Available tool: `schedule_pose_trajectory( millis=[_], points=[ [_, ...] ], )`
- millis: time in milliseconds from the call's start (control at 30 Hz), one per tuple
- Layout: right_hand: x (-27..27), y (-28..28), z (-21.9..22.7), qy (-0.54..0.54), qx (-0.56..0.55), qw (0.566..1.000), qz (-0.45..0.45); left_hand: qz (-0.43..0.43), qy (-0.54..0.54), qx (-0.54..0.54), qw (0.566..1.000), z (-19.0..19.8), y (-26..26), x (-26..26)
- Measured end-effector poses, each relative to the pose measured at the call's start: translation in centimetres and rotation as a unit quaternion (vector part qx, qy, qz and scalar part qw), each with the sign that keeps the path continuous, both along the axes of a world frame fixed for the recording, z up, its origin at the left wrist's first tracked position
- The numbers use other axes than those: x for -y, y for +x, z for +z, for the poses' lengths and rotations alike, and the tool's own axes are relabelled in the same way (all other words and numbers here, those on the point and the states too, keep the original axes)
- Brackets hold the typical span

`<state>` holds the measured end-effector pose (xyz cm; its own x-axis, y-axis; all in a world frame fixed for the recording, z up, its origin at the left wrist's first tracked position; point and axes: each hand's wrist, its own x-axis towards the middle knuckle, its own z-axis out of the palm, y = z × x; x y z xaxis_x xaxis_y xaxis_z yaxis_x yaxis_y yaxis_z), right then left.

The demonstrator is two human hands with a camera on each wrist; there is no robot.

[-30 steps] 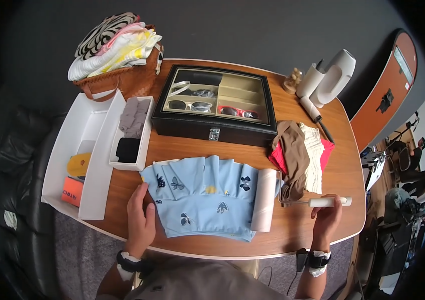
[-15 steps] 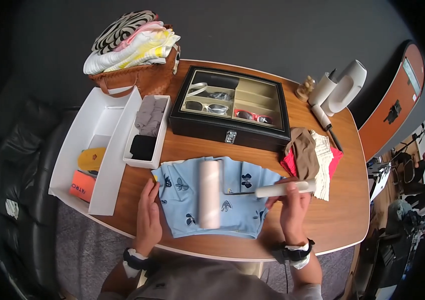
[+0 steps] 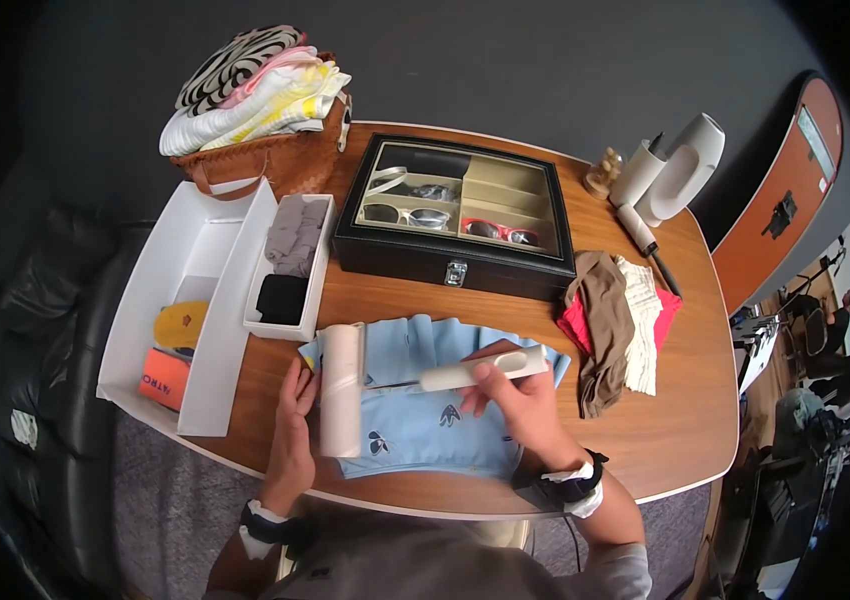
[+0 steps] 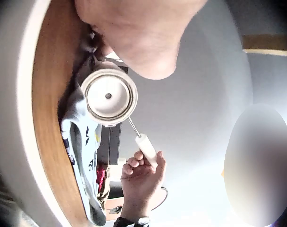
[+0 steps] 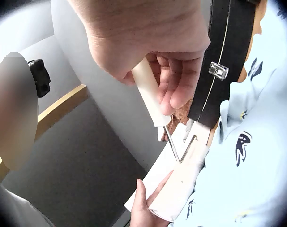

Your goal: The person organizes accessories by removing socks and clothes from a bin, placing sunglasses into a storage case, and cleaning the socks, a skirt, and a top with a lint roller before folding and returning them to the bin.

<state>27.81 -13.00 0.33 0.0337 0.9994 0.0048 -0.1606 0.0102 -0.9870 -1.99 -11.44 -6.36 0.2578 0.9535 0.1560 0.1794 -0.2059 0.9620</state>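
Note:
A light blue garment point(image 3: 425, 440) with a wavy upper edge and dark butterfly prints lies spread on the wooden table. My right hand point(image 3: 527, 405) grips the white handle of a lint roller point(image 3: 342, 400), whose wide roll sits over the garment's left end. In the right wrist view, a bent metal rod joins the handle to the roll point(image 5: 181, 184). My left hand point(image 3: 292, 438) rests at the garment's left edge, fingers extended, right beside the roll. The left wrist view shows the roll's round end point(image 4: 108, 96) close to that hand; its fingertips are mostly hidden there.
Behind the garment stands a black glasses case point(image 3: 395, 250) with a clear lid. Leftward are a white box point(image 3: 230, 360), a smaller box point(image 3: 290, 329) of folded cloth and a brown bag point(image 3: 280, 165) of clothes. Folded clothes point(image 3: 605, 340) lie right, below a white upright device point(image 3: 680, 175).
My right hand has swept the lint roller leftward across the garment, from its right edge to its left end. The left hand stays at the left edge.

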Motion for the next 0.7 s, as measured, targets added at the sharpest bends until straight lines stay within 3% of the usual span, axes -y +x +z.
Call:
schedule_pose_trajectory(
  millis=[33,133,367,700],
  points=[
    [0.3,0.7,-0.4,-0.003,-0.010,1.000,-0.011,-0.002,-0.003,0.008,1.000,0.0,0.1,0.1],
    [2.0,3.1,-0.6,-0.018,-0.010,0.998,-0.052,0.016,0.096,-0.226,0.969,-0.4,0.1,0.1],
    [7.0,10.2,-2.2,-0.004,0.017,0.980,-0.197,0.018,0.123,-0.244,0.962,-0.1,0.7,0.2],
    [12.7,16.5,-2.2,0.047,0.043,0.918,-0.391,0.026,0.109,-0.237,0.965,-0.1,0.6,0.3]
  ],
)
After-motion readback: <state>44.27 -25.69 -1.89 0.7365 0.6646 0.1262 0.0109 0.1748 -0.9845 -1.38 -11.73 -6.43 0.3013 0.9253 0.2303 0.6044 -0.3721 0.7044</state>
